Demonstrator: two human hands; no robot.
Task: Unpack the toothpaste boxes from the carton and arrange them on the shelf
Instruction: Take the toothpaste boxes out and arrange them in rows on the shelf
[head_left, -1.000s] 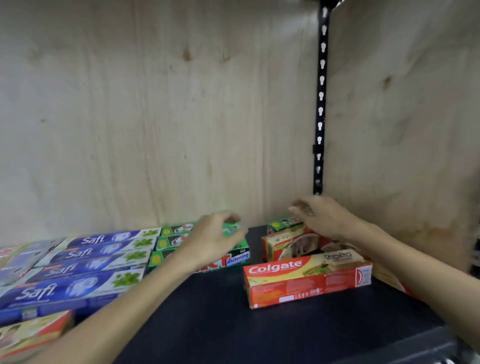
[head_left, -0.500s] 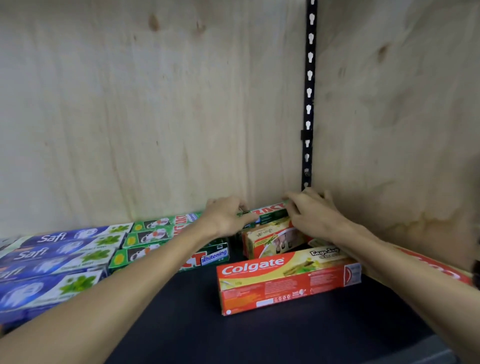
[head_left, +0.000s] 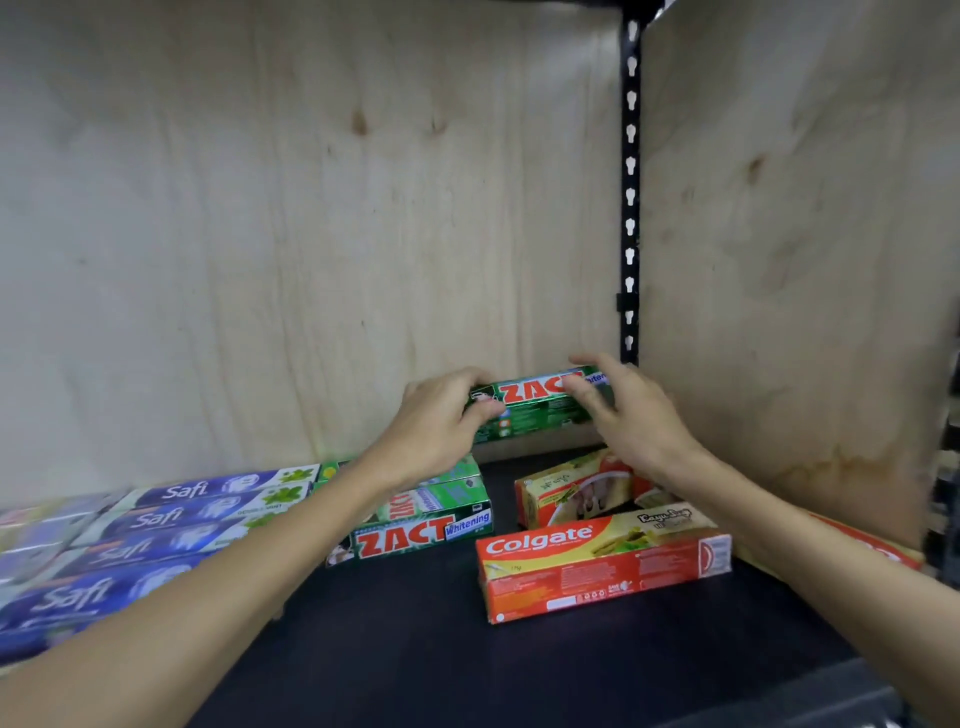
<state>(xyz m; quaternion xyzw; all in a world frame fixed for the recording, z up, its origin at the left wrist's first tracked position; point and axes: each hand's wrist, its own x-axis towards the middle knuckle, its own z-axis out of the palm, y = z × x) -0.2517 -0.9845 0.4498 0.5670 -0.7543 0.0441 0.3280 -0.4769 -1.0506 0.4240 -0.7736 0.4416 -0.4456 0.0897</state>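
Observation:
A green Zact toothpaste box (head_left: 535, 402) is lifted above the back of the dark shelf (head_left: 415, 634), held level between both hands. My left hand (head_left: 436, 421) grips its left end and my right hand (head_left: 634, 415) grips its right end. Below, a stack of green Zact boxes (head_left: 421, 530) lies on the shelf. To its right lie an orange Colgate box (head_left: 602, 566) at the front and another orange box (head_left: 571, 493) behind it. Blue Safi boxes (head_left: 156, 525) fill the left side. The carton is not in view.
Plywood panels form the back wall (head_left: 311, 234) and the right side wall (head_left: 805, 260). A black slotted upright (head_left: 630, 182) runs down the corner. Another red box (head_left: 867, 545) lies along the right wall, partly hidden by my right forearm.
Both hands closed on a green Zact box at the back of the shelf and raised it off the boxes below. The view shifted slightly right.

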